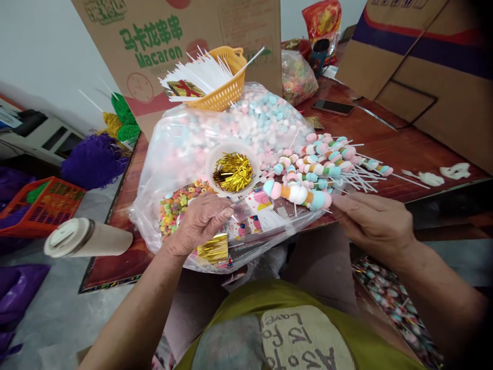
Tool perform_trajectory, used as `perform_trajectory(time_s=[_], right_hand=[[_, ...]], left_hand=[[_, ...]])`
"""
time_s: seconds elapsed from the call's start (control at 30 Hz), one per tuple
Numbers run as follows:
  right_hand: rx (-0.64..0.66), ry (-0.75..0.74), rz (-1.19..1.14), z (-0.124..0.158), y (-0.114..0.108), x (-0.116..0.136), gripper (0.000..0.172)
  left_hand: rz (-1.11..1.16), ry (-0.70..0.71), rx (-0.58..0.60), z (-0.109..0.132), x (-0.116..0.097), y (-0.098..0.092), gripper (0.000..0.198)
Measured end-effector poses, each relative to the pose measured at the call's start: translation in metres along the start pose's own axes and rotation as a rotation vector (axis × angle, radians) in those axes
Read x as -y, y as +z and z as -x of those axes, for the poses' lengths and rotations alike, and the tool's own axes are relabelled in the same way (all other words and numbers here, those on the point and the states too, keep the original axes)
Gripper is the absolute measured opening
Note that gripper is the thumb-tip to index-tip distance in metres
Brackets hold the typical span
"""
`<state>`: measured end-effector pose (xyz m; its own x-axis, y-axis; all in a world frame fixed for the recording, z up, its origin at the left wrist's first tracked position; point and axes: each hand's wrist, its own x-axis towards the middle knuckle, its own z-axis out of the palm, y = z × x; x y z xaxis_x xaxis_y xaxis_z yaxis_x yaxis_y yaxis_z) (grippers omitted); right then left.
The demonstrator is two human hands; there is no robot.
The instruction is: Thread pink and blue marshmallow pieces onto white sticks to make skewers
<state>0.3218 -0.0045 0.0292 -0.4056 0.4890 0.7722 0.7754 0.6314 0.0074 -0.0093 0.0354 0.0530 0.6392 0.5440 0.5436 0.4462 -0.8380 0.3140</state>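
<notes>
My right hand [375, 223] is closed round the stick end of a candy skewer [298, 195], threaded with pink, white, blue and orange pieces and pointing left. My left hand [204, 221] has its fingers pressed together at the edge of a clear plastic wrapper, beside printed cards [260, 201]. Just above it stands a white bowl [210, 167] of gold twist ties [233, 172]. Colourful ring cereal [173, 205] lies left of my left hand, and a gold bundle [213, 249] sits below it. Several finished skewers [327, 159] are piled behind the held one.
A large clear bag of marshmallows [173, 133] spreads over the red table [393, 149]. On it rests a yellow basket [227, 92] of white sticks. Cardboard boxes [111, 56] stand behind and right. A lidded cup [88, 237] is at left, a phone [333, 107] at the back right.
</notes>
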Motion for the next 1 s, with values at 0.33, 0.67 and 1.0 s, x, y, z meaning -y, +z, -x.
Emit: perform_trajectory(time_s=[0.33, 0.67, 1.0], right_hand=[[0.012, -0.192, 0.086, 0.012, 0.000, -0.005, 0.036], [-0.001, -0.184, 0.132, 0.013, 0.002, -0.009, 0.038], [0.004, -0.230, 0.035, 0.013, -0.001, -0.011, 0.036]], left_hand=[[-0.013, -0.151, 0.030, -0.002, -0.002, 0.005, 0.027], [0.196, -0.231, 0.141, 0.002, -0.003, 0.012, 0.029], [0.274, -0.384, 0.073, -0.001, -0.005, 0.012, 0.034]])
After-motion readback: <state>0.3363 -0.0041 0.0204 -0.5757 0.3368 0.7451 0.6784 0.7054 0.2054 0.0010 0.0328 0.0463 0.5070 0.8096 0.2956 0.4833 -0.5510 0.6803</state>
